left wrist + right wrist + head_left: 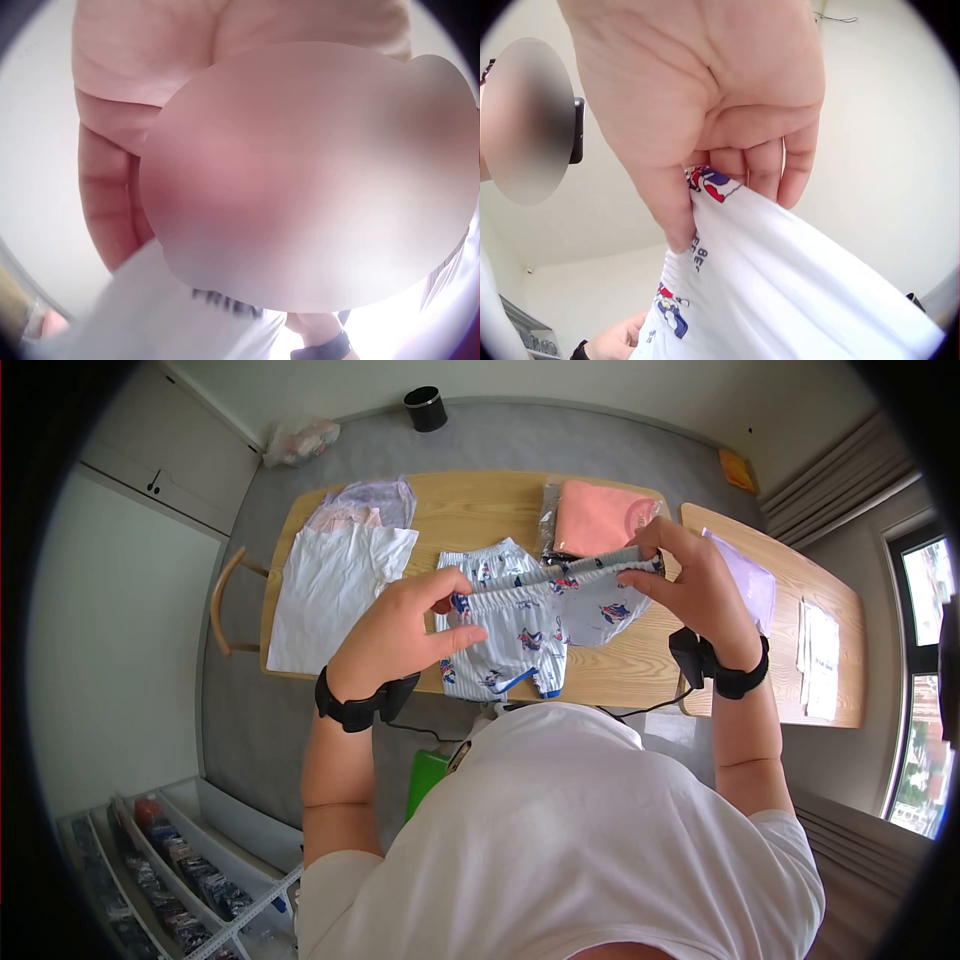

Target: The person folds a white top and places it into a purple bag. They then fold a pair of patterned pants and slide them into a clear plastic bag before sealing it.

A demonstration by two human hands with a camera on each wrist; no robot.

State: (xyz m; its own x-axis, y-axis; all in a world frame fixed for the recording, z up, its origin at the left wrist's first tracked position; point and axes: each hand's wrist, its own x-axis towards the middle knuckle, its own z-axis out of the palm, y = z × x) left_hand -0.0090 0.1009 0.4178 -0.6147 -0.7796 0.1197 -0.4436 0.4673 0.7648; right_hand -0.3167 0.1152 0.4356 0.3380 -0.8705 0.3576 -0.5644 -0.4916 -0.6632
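My left hand (pixel 405 625) and right hand (pixel 695 585) hold a pair of white printed shorts (pixel 605 610) by the two ends of its gathered elastic waistband, stretched between them above the table. The left thumb and fingers pinch one end. At the other end, the right wrist view shows the thumb and fingers of my right hand (pixel 705 97) gripping the white cloth (pixel 757 270) with its red and blue figures. Beneath lies a striped garment (pixel 480 560) with a similar print. A large blur covers much of the left wrist view, hiding the left fingertips.
A white T-shirt (pixel 335 585) and a lilac garment (pixel 395 500) lie on the left of the wooden table (pixel 470 500). Folded coral cloth (pixel 600 515) lies at the back right. A second table (pixel 835 610) holds a lilac packet (pixel 745 585). A chair (pixel 220 600) stands left.
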